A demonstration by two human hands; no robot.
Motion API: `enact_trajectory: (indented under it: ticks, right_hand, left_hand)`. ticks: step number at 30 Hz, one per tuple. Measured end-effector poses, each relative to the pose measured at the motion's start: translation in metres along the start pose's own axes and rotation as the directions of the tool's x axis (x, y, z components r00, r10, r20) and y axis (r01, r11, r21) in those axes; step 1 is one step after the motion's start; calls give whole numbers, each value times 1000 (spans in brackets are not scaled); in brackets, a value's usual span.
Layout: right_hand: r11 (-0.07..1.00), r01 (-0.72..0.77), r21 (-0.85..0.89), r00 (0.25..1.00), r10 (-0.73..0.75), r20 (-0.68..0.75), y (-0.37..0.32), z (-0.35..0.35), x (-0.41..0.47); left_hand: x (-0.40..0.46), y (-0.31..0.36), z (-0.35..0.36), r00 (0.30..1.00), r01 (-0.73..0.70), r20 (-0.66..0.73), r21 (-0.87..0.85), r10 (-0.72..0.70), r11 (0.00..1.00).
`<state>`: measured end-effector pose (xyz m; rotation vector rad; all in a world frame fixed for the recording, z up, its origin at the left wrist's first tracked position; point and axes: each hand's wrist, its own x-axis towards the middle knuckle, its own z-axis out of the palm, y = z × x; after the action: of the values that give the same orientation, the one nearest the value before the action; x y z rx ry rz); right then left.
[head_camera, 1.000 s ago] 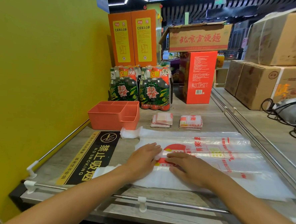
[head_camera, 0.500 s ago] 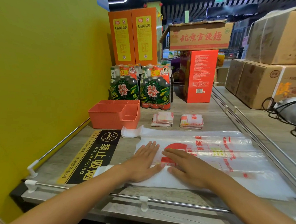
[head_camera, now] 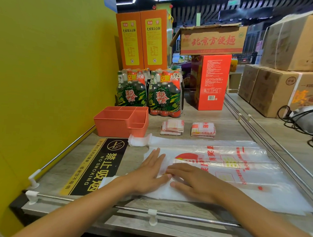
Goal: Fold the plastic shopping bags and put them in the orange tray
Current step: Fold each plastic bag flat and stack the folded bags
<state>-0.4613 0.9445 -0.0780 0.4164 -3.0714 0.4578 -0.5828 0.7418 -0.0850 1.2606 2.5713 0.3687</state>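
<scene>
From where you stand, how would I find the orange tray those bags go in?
Follow the yellow wall down to the shelf. The orange tray sits against it, before the green bottle packs. Unlike the tall orange boxes behind, it is low, open-topped and split into compartments.

The plastic bag (head_camera: 222,170) was thin, glossy and translucent film with red print. The tabletop (head_camera: 206,121) looked like matt grey wood grain, edged by a shiny metal rail (head_camera: 182,214). The orange tray (head_camera: 115,126) was smooth matt plastic; the cartons (head_camera: 274,92) were rough brown cardboard.
</scene>
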Motion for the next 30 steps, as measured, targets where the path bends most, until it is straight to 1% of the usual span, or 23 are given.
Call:
enact_trajectory:
  ticks: [3, 6, 9, 13, 15, 17, 20, 24, 28, 30]
  right_hand:
    - [1000, -14, -3, 1000, 14, 23, -4, -2, 1]
    - [999, -49, -18, 998, 48, -28, -3, -5, 1]
    - [996, -75, -41, 996, 73, -41, -5, -8, -1]
    - [998, -66, -6, 993, 65, -97, -8, -9, 0]
    - [999, -36, 10, 997, 37, -74, -8, -8, 0]
    - [1000, -20, -4, 999, 20, -25, -7, -6, 1]
    - [997, -72, -6, 996, 73, 56, -3, -4, -1]
    - [996, -85, 5, 993, 84, 77, -2, -3, -2]
    - [995, -93, 21, 991, 90, 103, -1, -4, -3]
    - [995, -94, 33, 990, 90, 111, -1, -5, -4]
  left_hand:
    - [0, 1, 2, 1000, -10, -20, 24, 10, 1000]
    - [5, 2, 4, 995, -38, -95, 34, 41, 999]
    - [9, -3, 5, 985, -42, -165, 77, 54, 996]
    - [12, -1, 5, 986, -47, -149, 184, 75, 982]
    - [11, 2, 4, 985, -54, -150, 221, 89, 974]
    - [10, 3, 4, 986, -57, -142, 206, 87, 977]
    - [6, 5, 2, 996, 3, -91, 118, 7, 993]
    - [-3, 7, -5, 988, 115, -100, -11, -116, 993]
    - [-7, 18, -11, 964, 137, -188, -260, -190, 956]
    - [-6, 23, -15, 941, 115, -239, -443, -241, 889]
